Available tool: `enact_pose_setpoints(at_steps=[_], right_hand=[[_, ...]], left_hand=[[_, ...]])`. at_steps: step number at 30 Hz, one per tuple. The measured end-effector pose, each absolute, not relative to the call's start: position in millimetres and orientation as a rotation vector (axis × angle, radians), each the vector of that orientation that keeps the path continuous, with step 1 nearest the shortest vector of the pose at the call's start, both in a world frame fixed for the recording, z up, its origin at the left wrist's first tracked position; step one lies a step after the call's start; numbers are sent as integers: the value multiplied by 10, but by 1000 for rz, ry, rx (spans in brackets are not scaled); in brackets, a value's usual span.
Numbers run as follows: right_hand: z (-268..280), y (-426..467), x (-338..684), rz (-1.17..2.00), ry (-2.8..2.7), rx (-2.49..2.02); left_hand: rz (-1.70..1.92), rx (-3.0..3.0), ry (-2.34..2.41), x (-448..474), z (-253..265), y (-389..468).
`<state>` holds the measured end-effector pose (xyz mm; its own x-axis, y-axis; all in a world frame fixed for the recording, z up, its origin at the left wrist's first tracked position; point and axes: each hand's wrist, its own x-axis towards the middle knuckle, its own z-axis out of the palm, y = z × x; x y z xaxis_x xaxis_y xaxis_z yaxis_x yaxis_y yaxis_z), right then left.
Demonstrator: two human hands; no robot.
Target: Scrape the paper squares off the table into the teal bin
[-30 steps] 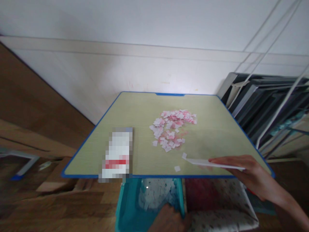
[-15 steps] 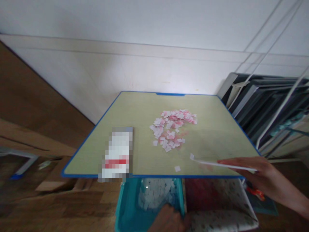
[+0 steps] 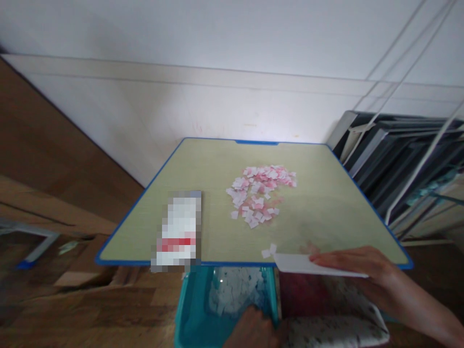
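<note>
A thin white flat card is gripped in my right hand at the table's front edge, its far end beside two small white paper squares. My left hand is curled into a fist at the bottom, over the right side of a teal basin; whatever it may hold is hidden. In the basin lies a whitish wet mass. Many small white and pink paper squares are heaped in a curved pile at the middle of the pale green table, with pink stains among them.
A blurred-out white and red object lies at the table's left front. Right of the basin stands a white speckled bin with a reddish inside. Dark flat panels lean at the right. Behind the table is a white wall.
My right hand has drawn the card toward me and slightly left, to the front edge. One paper square moved with it, next to the other. My left hand has barely moved.
</note>
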<state>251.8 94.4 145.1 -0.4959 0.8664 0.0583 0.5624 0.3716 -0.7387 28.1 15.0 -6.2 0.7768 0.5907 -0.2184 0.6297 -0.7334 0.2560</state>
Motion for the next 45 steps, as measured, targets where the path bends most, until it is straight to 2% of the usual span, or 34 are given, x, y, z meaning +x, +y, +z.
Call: enact_pose_setpoints(at_steps=[6,15,22,29,37,45], right_hand=[[1273,957,2247,933,-2374,-965],[1151,960,2193,795,-2315,-1163],[1155,900,2043,833,-2375,-1031],[1295,1345,2275,832,-2156,-1120],[1072,1732,2396,1080,-2056,-1015],[1189,1604,2938,1250,-2031,-1108]], left_hand=[[-105,2667,946,289,-214,125],[-101,2637,927,290,-134,134],[-57,2655,939,305,-192,124],[-22,2684,933,293,-231,109],[-113,2710,944,281,-219,110],[-101,2724,947,277,-221,117]])
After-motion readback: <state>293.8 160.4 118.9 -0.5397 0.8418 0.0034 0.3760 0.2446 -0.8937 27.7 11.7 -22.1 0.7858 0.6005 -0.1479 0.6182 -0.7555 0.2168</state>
